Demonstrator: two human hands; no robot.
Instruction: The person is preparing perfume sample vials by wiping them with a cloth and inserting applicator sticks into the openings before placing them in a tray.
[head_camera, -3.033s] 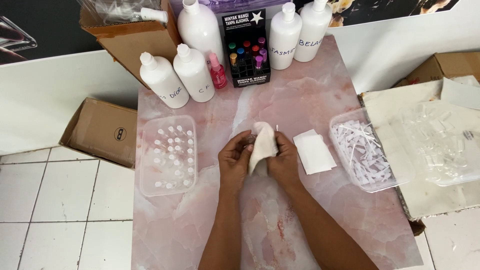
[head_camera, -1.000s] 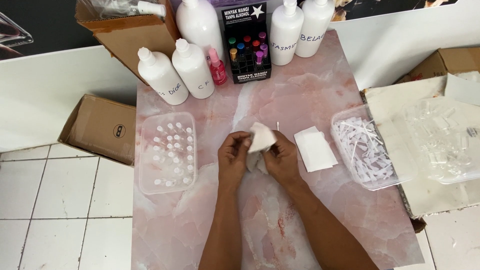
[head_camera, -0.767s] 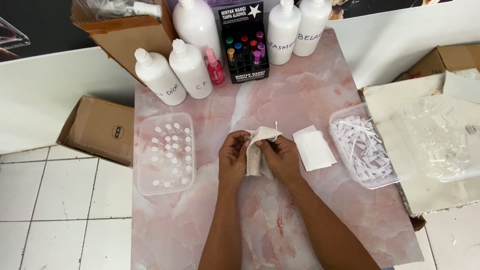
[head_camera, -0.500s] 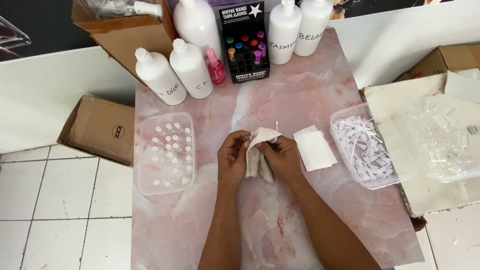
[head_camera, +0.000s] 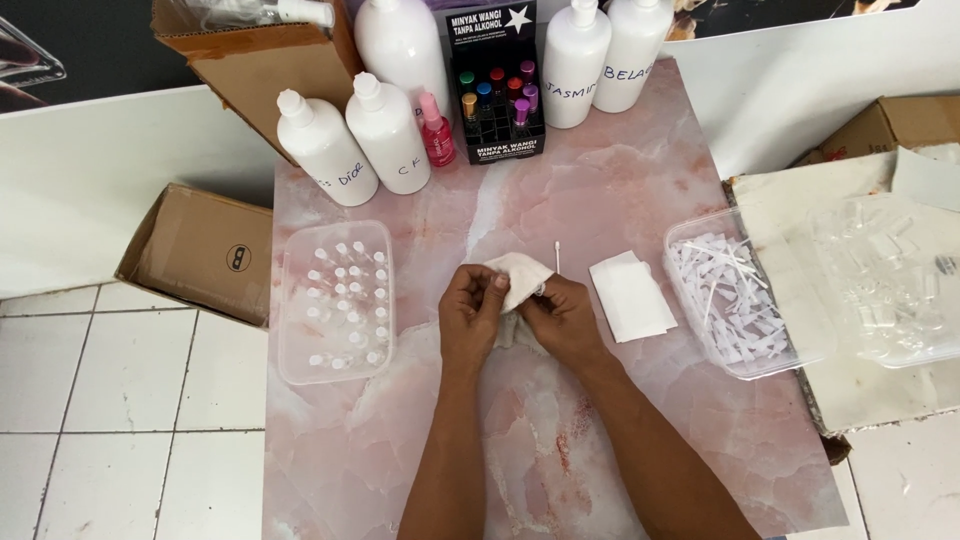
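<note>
Over the pink marbled counter (head_camera: 620, 190), I see my left hand (head_camera: 472, 312) and right hand (head_camera: 562, 318) pinching closed on a crumpled white cloth (head_camera: 517, 277), judging it light, limp and best gripped by its bunched folds.

Brightness: you have bright, even, soft daylight across the pink marbled tabletop (head_camera: 620, 180).
Shadows: faint ones only, beneath your left hand (head_camera: 470, 312) and right hand (head_camera: 562, 318).
Glare: mild sheen on the tall white plastic bottles (head_camera: 400, 45) at the far edge.
Sharpness: crisp throughout, no motion blur.
Distortion: the edges bow slightly at the left and right.
</note>
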